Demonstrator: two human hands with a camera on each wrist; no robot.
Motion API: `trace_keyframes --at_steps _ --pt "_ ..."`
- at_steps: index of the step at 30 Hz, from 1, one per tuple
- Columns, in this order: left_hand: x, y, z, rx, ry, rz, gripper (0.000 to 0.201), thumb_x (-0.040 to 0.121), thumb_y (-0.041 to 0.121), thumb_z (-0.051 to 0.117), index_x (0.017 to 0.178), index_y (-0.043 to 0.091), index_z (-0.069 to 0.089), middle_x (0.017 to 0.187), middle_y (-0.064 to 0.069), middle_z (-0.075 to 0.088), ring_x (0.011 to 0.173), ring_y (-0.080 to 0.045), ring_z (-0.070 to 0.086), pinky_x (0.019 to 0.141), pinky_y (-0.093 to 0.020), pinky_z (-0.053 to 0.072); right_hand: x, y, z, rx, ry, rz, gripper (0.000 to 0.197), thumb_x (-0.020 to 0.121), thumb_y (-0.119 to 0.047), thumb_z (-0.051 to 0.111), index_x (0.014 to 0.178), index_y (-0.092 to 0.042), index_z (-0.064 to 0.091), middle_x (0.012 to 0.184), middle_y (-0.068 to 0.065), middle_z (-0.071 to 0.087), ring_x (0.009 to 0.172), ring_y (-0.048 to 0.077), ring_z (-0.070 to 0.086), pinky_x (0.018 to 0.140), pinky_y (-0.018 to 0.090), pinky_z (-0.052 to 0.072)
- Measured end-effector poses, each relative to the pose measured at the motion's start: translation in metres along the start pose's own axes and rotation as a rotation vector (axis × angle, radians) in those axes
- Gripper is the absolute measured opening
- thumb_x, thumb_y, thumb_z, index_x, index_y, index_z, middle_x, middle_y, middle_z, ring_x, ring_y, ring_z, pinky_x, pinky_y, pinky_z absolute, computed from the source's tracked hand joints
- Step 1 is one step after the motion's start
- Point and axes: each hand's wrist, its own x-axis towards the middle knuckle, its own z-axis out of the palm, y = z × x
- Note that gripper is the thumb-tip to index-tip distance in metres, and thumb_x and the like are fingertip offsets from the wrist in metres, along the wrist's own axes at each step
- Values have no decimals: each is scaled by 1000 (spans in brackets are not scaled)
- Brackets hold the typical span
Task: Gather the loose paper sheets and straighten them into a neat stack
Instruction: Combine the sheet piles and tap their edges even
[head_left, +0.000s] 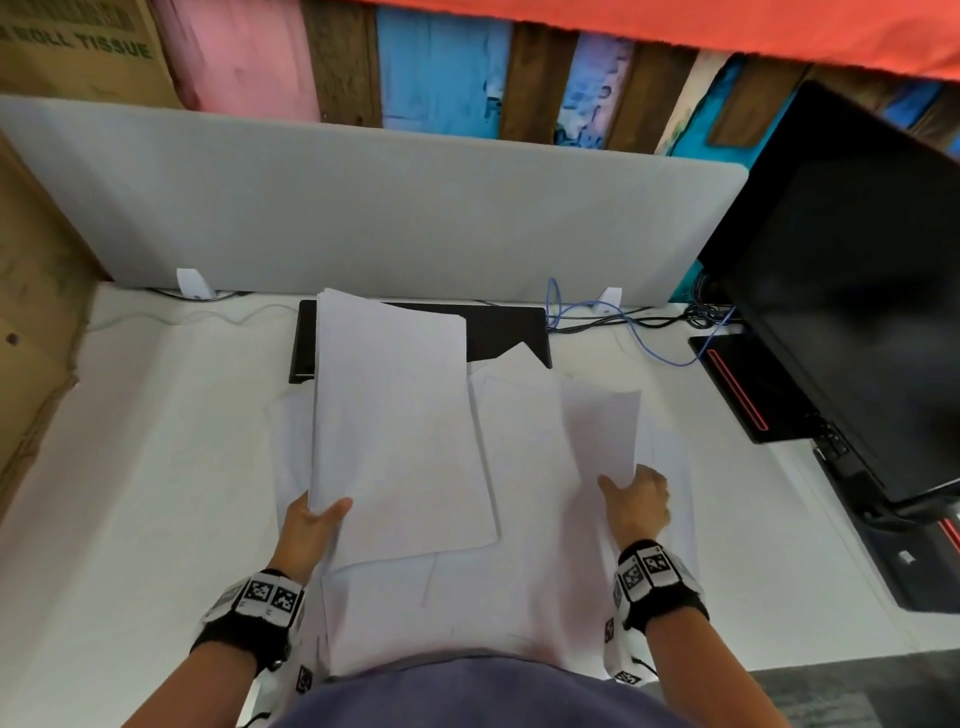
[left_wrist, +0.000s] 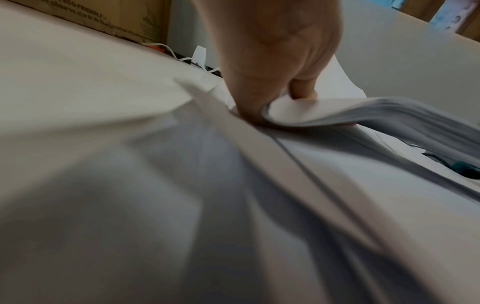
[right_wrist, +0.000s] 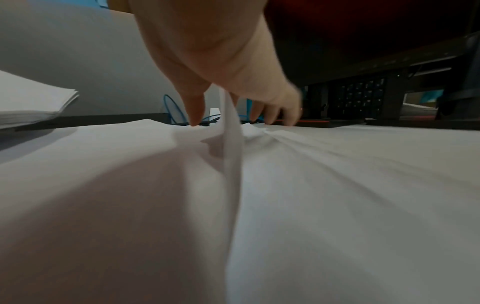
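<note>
On the desk (head_left: 156, 467), left hand (head_left: 311, 530) gripping one stack (head_left: 395, 426), right hand (head_left: 636, 501) pinching one sheet (head_left: 602, 431).

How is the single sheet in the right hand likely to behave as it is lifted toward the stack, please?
Probably floppy: the single sheet already curves upward where the right hand pinches its near edge. It likely weighs almost nothing, so it may flutter or slip from a light grip. The loose sheets under it wrinkle at the fingertips, so it could crease easily.
</note>
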Motion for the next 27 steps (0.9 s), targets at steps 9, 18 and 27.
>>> trace_keyframes --at_steps 9,18,27 --pt "1 -1 0 -1 12 -18 33 89 2 55 121 -3 52 109 -11 58 99 -22 55 90 -32 40 -5 -11 12 432 -531 114 46 72 -14 78 113 -5 58 100 11 66 89 28 62 66 30 50" --pt "-3 0 -11 -50 52 -18 32 88 2 55 120 -2 52 110 -12 58 100 -23 55 92 -35 40 8 -25 -2 281 -106 -23 33 86 -9 60 114 9 56 116 25 62 108 37 58 94 38 44" --pt "9 18 -17 -116 184 24 35 89 4 56 121 -6 51 117 -23 58 97 -23 52 87 -33 40 18 -56 -73 971 217 41 35 87 -1 58 121 3 53 107 8 57 98 19 55 88 27 44"
